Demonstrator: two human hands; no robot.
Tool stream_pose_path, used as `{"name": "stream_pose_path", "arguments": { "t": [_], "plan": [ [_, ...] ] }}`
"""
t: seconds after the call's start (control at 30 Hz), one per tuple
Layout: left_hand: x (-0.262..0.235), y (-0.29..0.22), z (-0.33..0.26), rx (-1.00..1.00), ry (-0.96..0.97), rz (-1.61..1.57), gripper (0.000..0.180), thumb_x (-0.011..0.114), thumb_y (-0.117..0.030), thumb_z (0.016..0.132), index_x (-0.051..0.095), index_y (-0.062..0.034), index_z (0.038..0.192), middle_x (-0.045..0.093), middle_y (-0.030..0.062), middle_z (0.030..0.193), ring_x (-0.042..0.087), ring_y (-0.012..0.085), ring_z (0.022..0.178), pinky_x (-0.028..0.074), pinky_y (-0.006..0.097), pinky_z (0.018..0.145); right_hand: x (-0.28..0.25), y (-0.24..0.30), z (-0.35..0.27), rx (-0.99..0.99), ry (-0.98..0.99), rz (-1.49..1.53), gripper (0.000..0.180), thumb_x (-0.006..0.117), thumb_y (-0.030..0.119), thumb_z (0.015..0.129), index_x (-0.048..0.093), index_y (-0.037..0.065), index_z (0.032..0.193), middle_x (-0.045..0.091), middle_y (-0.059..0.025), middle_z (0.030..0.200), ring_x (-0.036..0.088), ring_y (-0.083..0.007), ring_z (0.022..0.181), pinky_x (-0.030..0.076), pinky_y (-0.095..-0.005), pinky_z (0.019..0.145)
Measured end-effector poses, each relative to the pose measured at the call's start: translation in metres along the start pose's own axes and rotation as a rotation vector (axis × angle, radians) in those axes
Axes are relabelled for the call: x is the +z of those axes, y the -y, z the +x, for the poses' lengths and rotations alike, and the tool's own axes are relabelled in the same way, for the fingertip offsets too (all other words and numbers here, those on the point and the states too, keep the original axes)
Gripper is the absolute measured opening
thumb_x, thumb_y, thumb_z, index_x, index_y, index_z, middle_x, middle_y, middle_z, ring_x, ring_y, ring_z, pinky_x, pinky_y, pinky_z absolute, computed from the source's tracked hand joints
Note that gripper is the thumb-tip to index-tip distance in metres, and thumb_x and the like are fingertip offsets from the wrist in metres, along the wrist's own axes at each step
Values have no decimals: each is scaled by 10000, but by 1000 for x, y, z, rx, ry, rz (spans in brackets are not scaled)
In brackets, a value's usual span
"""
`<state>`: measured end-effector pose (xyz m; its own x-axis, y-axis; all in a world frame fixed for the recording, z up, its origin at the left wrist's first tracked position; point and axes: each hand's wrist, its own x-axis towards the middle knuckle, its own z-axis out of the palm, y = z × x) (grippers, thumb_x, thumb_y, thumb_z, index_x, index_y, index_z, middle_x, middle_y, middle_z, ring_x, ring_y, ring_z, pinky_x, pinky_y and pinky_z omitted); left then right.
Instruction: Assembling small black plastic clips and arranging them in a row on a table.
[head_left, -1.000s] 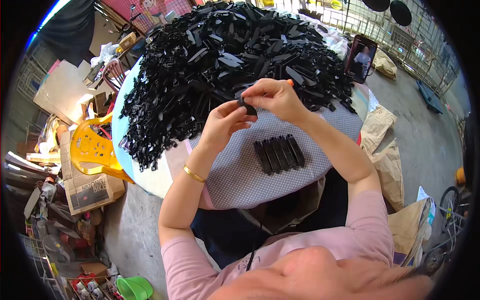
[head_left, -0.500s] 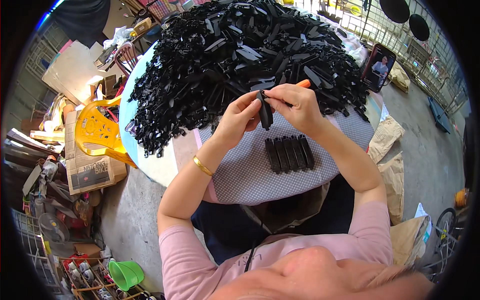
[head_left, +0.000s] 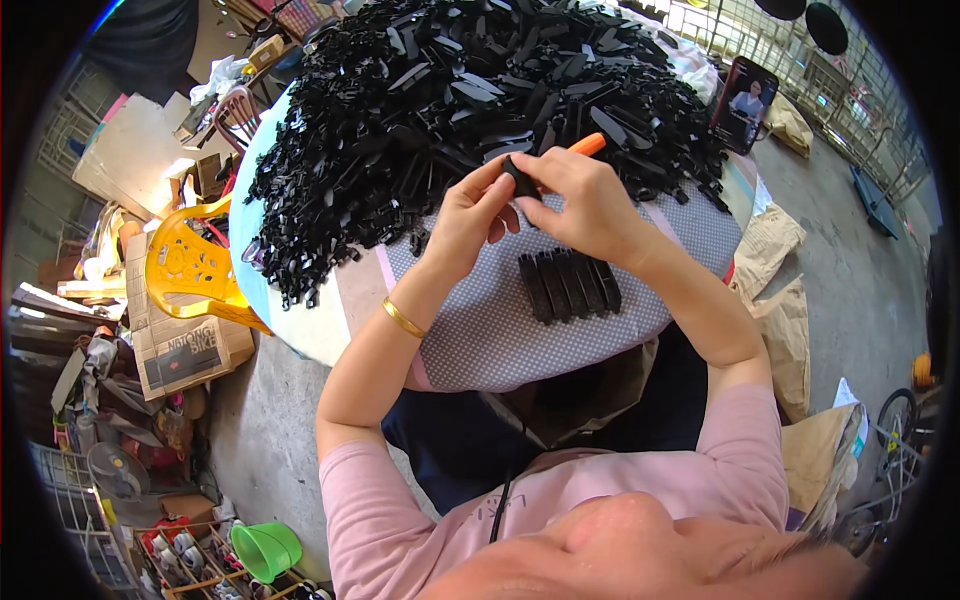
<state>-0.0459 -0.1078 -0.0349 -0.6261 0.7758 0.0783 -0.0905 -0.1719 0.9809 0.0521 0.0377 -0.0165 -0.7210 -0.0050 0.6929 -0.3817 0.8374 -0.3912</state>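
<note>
Between my two hands, over the near edge of the pile, is a black plastic piece (head_left: 522,182). My left hand (head_left: 472,218) pinches it with thumb and fingers from the left. The right hand (head_left: 585,195) closes over it from the other side and hides much of it. An orange handle (head_left: 588,144) sticks out past the right hand's knuckles; whether that hand grips it I cannot tell. Nearer to me, several long black plastic pieces (head_left: 568,287) lie side by side in a row on the dotted tablecloth (head_left: 500,345).
A large heap of loose black plastic parts (head_left: 400,120) covers the far table. A phone (head_left: 745,105) stands at its right. To the left is a yellow plastic chair (head_left: 195,262) by a cardboard box (head_left: 190,350). Brown paper sacks (head_left: 790,340) lie at the right.
The black piece, earlier hanging lengthwise in view between my fingers, is now turned and mostly covered by my right hand. The orange handle tilts more steeply. The whole view has shifted slightly.
</note>
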Motion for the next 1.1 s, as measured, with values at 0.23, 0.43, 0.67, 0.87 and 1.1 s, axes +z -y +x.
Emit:
{"name": "stream_pose_path", "arguments": {
  "t": [0.23, 0.43, 0.67, 0.87, 1.1],
  "plan": [
    [0, 2, -8, 78, 189, 669, 350, 455, -282, 941, 562, -35, 1165, 632, 66, 923, 567, 143, 813, 461, 259, 709, -55, 3, -46, 284, 143, -202, 320, 655, 102, 711, 615, 30, 1020, 555, -111, 729, 549, -216, 593, 453, -314, 555],
    [13, -7, -16, 165, 401, 911, 290, 505, -226, 904, 610, -41, 1101, 600, 128, 1009, 552, 252, 927, 439, 333, 826, -51, 16, -75, 334, 257, -168, 239, 620, 144, 773, 619, 17, 975, 581, -152, 786, 581, -304, 690, 468, -372, 622],
    [21, -3, -27, 494, 450, 1125, 297, 602, -237, 831, 635, -96, 1091, 560, 108, 1102, 483, 278, 1008, 408, 375, 887, -50, 5, -74, 303, 155, -160, 186, 604, 158, 811, 633, 21, 932, 603, -141, 813, 598, -323, 713, 483, -376, 624],
    [24, -5, -27, 498, 476, 1149, 351, 604, -287, 828, 618, -78, 1110, 542, 131, 1137, 472, 289, 1048, 408, 375, 900, -56, -54, -35, 288, -68, -385, 199, 640, 142, 775, 635, 40, 945, 593, -110, 879, 611, -280, 753, 491, -362, 661],
    [12, -4, -17, 448, 322, 1007, 378, 538, -288, 884, 568, -18, 1146, 542, 148, 1137, 475, 293, 1062, 398, 373, 911, -61, -119, -1, 592, 190, -593, 314, 657, 251, 768, 645, 80, 1032, 640, -123, 967, 621, -274, 873, 493, -356, 787]
  ]
}}
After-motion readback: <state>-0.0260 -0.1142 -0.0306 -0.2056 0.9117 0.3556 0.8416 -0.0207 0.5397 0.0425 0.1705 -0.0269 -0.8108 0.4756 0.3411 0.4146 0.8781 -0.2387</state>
